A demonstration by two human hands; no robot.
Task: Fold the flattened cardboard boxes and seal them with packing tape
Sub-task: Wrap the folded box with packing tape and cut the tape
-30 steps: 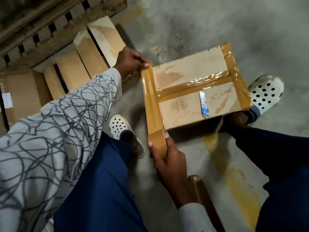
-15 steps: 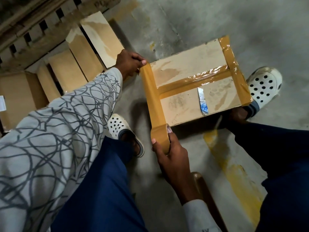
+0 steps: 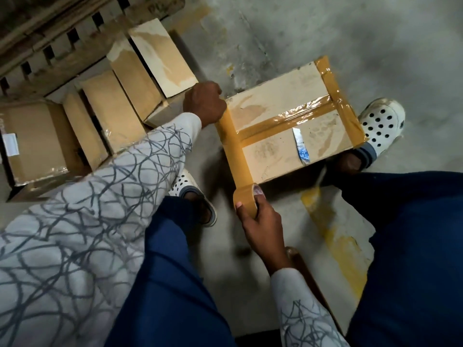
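Observation:
A folded cardboard box (image 3: 283, 96) lies on the concrete floor between my feet. Brown tape runs along its middle seam and its right edge. A fresh strip of brown tape (image 3: 234, 151) stretches along the box's left edge. My left hand (image 3: 204, 102) holds the strip's far end down at the box's far left corner. My right hand (image 3: 258, 216) grips the brown tape roll (image 3: 246, 199) just off the box's near left corner, with the strip still joined to it.
Several sealed cardboard boxes (image 3: 112, 106) stand in a row at the left, against a wooden pallet (image 3: 62, 33). White perforated clogs (image 3: 380, 121) are on my feet on either side of the box. A yellow stain (image 3: 335, 236) marks the floor. A wooden piece (image 3: 305, 274) lies under my right wrist.
The roll in my right hand has come in closer to the box's near left corner, so the strip lies lower along the left edge. My left hand stays at the far corner.

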